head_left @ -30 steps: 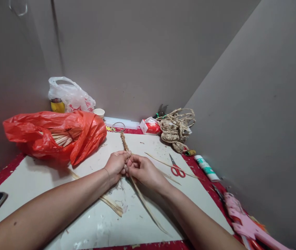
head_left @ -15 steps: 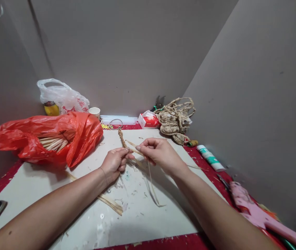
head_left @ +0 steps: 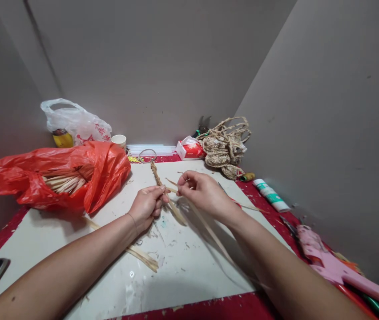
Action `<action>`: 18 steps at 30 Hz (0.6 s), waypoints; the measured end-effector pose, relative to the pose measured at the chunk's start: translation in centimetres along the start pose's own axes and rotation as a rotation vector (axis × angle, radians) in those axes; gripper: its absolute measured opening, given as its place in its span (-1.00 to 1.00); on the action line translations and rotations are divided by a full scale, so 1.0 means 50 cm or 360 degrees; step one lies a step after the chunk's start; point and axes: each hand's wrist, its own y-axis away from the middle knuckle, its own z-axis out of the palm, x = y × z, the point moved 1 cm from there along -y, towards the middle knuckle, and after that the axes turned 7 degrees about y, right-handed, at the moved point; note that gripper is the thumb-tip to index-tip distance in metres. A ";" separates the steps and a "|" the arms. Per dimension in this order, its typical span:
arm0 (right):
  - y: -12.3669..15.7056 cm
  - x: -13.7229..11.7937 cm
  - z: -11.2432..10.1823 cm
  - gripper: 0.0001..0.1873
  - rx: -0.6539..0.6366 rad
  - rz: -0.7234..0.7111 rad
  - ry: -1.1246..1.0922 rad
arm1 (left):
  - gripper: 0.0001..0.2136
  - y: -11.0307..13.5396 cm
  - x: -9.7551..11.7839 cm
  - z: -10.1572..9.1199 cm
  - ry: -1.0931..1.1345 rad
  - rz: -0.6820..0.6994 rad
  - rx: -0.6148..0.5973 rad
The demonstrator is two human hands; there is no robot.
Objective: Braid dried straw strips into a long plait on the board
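Left arm stretched forward, left hand pinching thumb to forefinger; right arm slanting in opposite, right hand nearby, knuckles up, fingers curled towards the thumb!

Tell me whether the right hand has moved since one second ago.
Yes. Judged against the tissue box, the right hand has moved rightward and a little nearer it in the picture.

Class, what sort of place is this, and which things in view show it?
Probably a small craft workspace between grey walls. A plaited-looking cord is held in the left hand, a red plastic bag holds pale, straw-like strips, and what looks like a pink glue gun lies at the right.
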 end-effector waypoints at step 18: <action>-0.044 0.036 0.062 -0.69 -0.0566 0.0032 -0.0390 | -0.84 -0.004 0.008 -0.003 -0.0302 -0.0109 -0.0133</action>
